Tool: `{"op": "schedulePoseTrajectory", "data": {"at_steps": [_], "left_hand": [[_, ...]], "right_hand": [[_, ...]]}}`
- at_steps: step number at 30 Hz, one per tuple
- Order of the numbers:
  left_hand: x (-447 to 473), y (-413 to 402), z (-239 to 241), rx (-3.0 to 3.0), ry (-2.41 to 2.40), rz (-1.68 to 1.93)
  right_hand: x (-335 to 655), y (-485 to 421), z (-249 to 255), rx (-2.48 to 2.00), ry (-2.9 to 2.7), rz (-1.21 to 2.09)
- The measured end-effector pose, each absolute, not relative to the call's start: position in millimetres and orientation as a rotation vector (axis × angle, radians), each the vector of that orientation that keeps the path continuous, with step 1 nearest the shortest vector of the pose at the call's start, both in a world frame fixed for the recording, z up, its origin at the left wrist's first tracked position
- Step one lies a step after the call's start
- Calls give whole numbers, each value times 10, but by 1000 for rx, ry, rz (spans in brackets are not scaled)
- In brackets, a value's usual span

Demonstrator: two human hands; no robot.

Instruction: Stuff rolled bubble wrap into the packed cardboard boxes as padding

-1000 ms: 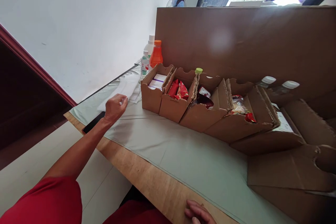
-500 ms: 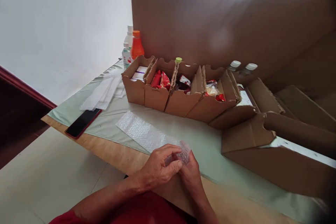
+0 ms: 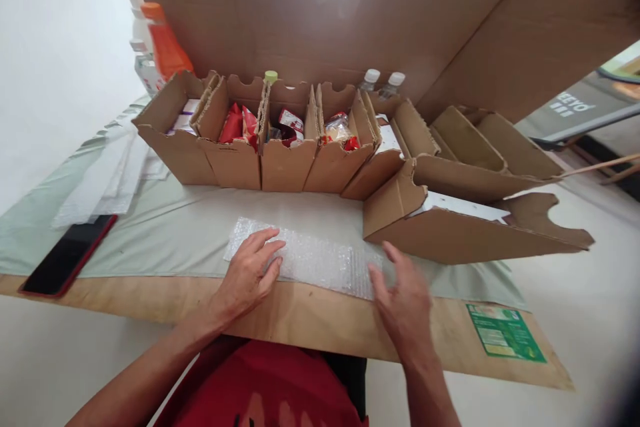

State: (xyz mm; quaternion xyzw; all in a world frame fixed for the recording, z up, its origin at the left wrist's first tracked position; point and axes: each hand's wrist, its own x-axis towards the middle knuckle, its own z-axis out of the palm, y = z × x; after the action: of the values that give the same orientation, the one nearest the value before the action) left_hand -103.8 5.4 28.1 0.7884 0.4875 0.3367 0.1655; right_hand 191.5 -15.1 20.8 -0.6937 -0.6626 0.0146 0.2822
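Note:
A strip of bubble wrap (image 3: 320,260) lies flat along the front of the cloth-covered table. My left hand (image 3: 250,270) is over its left end, fingers apart, with the fingertips on or just above the plastic. At the right end, my right hand (image 3: 403,293) is a little blurred, with thumb and fingers spread beside the wrap's edge. Nothing is gripped in either hand. Whether the right fingertips touch the wrap, I cannot tell.
Several cardboard bins (image 3: 285,170) with packets and boxes stand in a row behind the wrap. A larger cardboard bin (image 3: 480,237) is at right. More bubble wrap sheets (image 3: 107,170) and a phone (image 3: 70,257) lie at left. An orange bottle (image 3: 167,47) stands behind; a green card (image 3: 505,332) lies front right.
My hands have let go of the bubble wrap's right end and moved apart, the left hand to its left end. The wrap now lies flat. My view has turned right.

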Motion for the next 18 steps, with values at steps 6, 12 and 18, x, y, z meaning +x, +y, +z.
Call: {"op": "schedulePoseTrajectory", "data": {"at_steps": [6,12,18], "left_hand": [[-985,228,-97,2599,1440,444],[-1122,181,-240,2656,1509,309],[-1221,163,-144,2597,1510,443]], "right_hand": [[971,54,-21,-1531,-2319,295],[1847,-428,-271,-1842,-2168,119],[2553,-613,-204,-2111,-1807,-203]]}}
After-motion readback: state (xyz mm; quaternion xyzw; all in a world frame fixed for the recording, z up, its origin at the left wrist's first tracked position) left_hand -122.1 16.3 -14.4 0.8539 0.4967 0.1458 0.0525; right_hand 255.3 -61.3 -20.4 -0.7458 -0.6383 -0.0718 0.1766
